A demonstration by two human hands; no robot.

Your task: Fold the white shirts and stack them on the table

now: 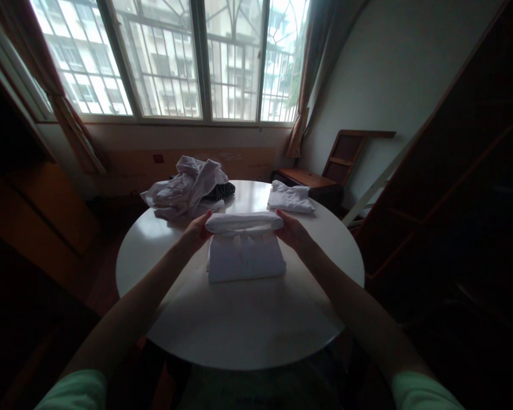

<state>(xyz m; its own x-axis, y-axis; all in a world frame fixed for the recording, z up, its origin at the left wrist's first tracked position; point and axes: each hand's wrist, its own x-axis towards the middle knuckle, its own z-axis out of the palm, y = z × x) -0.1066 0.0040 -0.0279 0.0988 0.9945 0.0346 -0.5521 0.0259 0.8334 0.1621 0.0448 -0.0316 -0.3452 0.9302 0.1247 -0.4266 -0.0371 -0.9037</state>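
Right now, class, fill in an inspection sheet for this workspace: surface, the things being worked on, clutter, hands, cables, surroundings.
Surface: round white table, glossy, bare toward the near edge.
Things in hand: white folded garment lying flat in the middle; its far end is rolled over into a thick fold.
Clutter: crumpled pile of pale clothes at the far left, with something dark behind it; a folded white garment at the far right.
Hands: left hand grips the left end of the fold, right hand grips the right end; fingers closed on the cloth.
Cables: nothing seen.
Surroundings: barred window with curtains, wooden chair by the wall, dark shelving at right.
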